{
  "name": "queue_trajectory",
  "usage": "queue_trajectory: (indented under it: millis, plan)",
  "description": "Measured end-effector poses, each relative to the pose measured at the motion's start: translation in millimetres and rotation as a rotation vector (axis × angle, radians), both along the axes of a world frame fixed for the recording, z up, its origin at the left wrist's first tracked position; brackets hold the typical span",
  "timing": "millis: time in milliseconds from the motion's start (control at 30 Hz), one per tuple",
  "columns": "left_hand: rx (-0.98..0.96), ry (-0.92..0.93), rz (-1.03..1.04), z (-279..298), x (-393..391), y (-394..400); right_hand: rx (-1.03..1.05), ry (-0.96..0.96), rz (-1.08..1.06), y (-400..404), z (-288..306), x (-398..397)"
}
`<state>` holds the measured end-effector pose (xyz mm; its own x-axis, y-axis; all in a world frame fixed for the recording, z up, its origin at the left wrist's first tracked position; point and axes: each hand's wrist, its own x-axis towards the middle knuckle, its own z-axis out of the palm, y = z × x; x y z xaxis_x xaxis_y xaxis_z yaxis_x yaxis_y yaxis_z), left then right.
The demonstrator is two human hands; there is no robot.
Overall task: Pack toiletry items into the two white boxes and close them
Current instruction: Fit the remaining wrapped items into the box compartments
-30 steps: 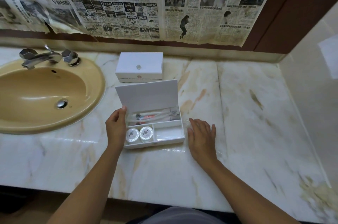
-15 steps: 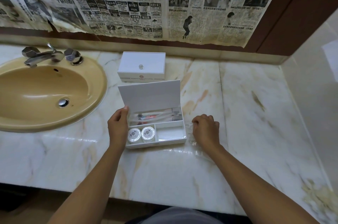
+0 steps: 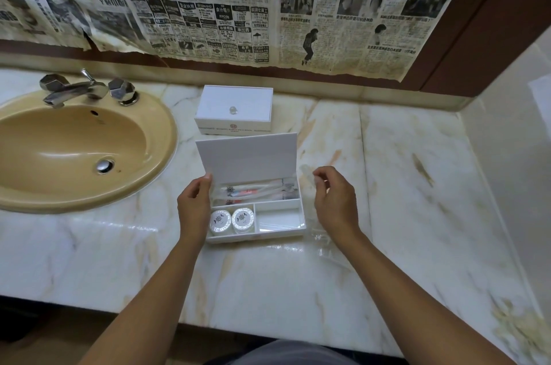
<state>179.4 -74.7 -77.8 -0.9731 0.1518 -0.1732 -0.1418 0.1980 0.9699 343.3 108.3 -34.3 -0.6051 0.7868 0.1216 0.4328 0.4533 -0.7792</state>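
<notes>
Right hand (image 3: 335, 203) pinches clear packet (image 3: 317, 233).

A tan sink (image 3: 143, 138) is sitting in the marble counter (image 3: 417, 185) at the left, a chrome tap (image 3: 74, 90) standing at its back rim. Newspaper sheets (image 3: 208, 1) are hanging across the wall behind.

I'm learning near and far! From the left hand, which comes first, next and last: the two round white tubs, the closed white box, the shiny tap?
1. Two round white tubs: in the open box, right beside the left hand.
2. Closed white box: behind the open one, near the wall.
3. Shiny tap: far left, at the sink.
</notes>
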Motion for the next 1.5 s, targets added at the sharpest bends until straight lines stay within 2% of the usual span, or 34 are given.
queue_trajectory:
  millis: [100,167,233,400,533,633,767,933,1100,1200,1267,1367,1500]
  plan:
    - [0.001,-0.003,-0.003,1,1,0,0.162,-0.041,0.213,-16,7,-9]
    - [-0.003,-0.005,-0.003,1,1,0,0.338,-0.141,0.358,-29,4,-15]
    - [-0.003,-0.009,-0.003,1,1,0,0.413,-0.287,0.472,-41,4,-18]
    - [-0.002,-0.018,-0.004,1,1,-1,0.336,-0.647,0.594,-52,13,-26]
    - [-0.002,-0.028,-0.011,-1,0,-2,0.249,-0.805,0.633,-51,16,-32]
    - [-0.003,-0.025,-0.008,-1,0,-2,0.184,-0.829,0.635,-50,20,-37]
    - [0.002,-0.020,-0.007,0,0,-2,0.134,-0.770,0.596,-51,16,-39]
    - [0.000,-0.023,-0.008,-2,-1,-2,0.027,-0.746,0.670,-55,1,-36]
    - [0.003,-0.020,-0.007,0,-1,-1,0.094,-0.496,0.559,-48,5,-30]
    - [0.007,-0.020,-0.004,1,0,0,0.137,-0.245,0.399,-36,13,-25]
    - [0.005,-0.016,-0.007,1,0,-1,0.142,-0.165,0.284,-24,14,-19]
    - [0.002,-0.010,-0.008,0,1,-1,0.154,-0.260,0.202,-6,9,-10]
    - [-0.001,-0.003,-0.012,1,1,0,0.170,-0.633,0.268,8,-4,4]
